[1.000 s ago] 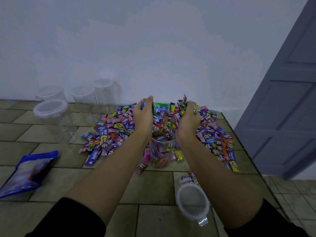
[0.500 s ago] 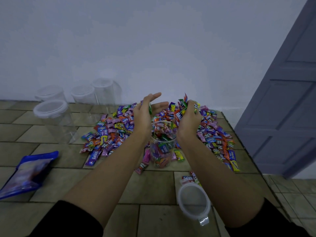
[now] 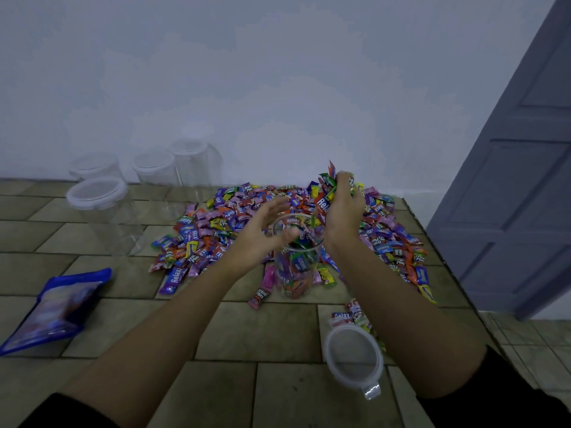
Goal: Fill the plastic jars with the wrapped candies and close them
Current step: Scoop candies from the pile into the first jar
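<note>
Both your forearms reach forward, left hand (image 3: 265, 232) with fingers spread loose, right hand (image 3: 344, 211) curled round a fistful of candies (image 3: 323, 202).

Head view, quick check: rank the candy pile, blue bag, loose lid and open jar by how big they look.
1. candy pile
2. blue bag
3. open jar and lid: these look about alike. The lid lies nearer the camera, so I won't rank one over the other.
</note>
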